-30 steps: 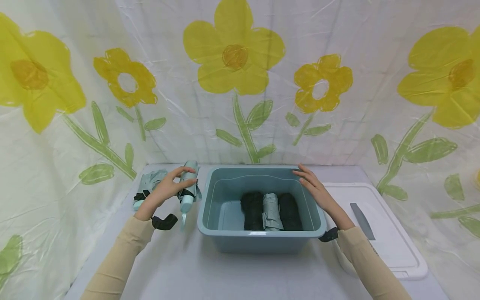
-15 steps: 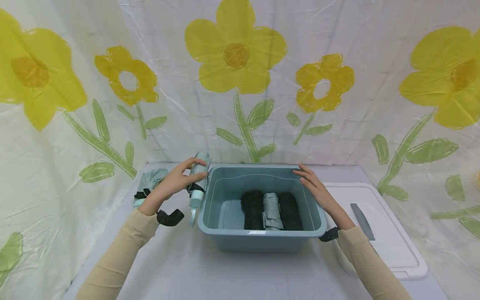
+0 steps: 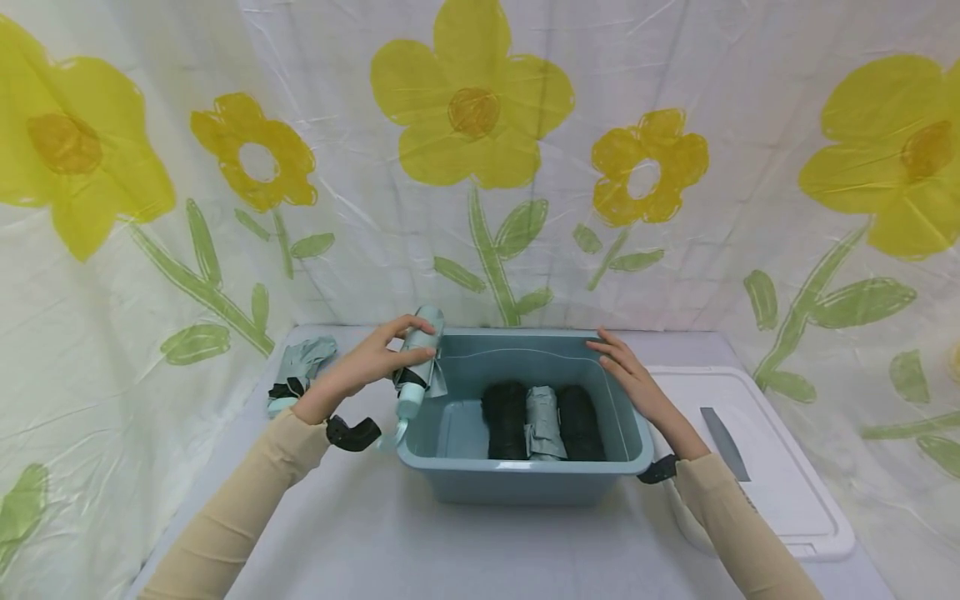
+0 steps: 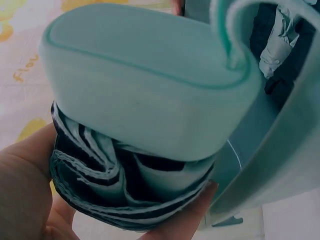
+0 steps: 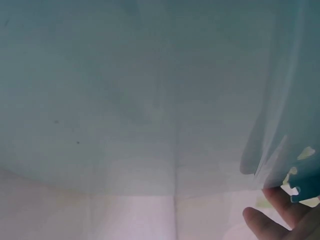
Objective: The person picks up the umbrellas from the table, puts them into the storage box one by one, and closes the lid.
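Note:
My left hand (image 3: 378,362) holds a folded pale-teal umbrella (image 3: 410,400) over the left rim of a blue-grey plastic bin (image 3: 517,485). Seen up close in the left wrist view, the oval handle (image 4: 145,95) carries a looped cord, and thumb and fingers grip the folded cloth below it. Inside the bin, toward its right half, two black rolled bundles (image 3: 505,421) lie side by side with a light grey-blue one (image 3: 543,421) between them. At the bin's right rim, my right hand (image 3: 633,379) rests with fingers extended; its fingertips (image 5: 252,220) also show beside the bin's wall.
Another pale-teal folded umbrella (image 3: 303,362) with a black strap lies on the table's back left. To the right of the bin is a white lid (image 3: 787,475) with a grey stripe. A flower-printed curtain (image 3: 337,275) hangs behind the table.
My left hand has carried the umbrella rightward, from beside the bin to over its left rim. The right hand stays at the right rim.

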Demonstrator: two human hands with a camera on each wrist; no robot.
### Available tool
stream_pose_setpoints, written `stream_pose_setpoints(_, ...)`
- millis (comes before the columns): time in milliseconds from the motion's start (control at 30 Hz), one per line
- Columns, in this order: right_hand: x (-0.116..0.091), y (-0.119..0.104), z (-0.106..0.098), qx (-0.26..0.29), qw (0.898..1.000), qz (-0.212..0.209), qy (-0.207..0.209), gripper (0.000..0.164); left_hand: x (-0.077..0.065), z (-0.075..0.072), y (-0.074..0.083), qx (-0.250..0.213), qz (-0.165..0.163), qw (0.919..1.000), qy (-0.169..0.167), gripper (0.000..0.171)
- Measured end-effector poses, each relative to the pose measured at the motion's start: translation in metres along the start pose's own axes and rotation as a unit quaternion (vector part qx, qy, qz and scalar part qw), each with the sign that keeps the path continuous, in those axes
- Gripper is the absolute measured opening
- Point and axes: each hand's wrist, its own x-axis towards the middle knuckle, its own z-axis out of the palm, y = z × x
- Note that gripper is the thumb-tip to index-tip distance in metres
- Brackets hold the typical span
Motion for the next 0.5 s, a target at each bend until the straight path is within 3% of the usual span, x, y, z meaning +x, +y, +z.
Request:
stream_pose_setpoints(233,0.000,-0.001,-0.001,-0.001,1.000,0.001,-0.001,0.039,0.007,0.008,0.005,-0.004,-0.005,0.9998,-0.021,0.037)
stream_pose_setpoints(500,-0.001,-0.001,0.000,0.004,1.000,0.000,0.000,0.039,0.017,0.015,0.005,-0.026,-0.038,0.9977,-0.049,0.039)
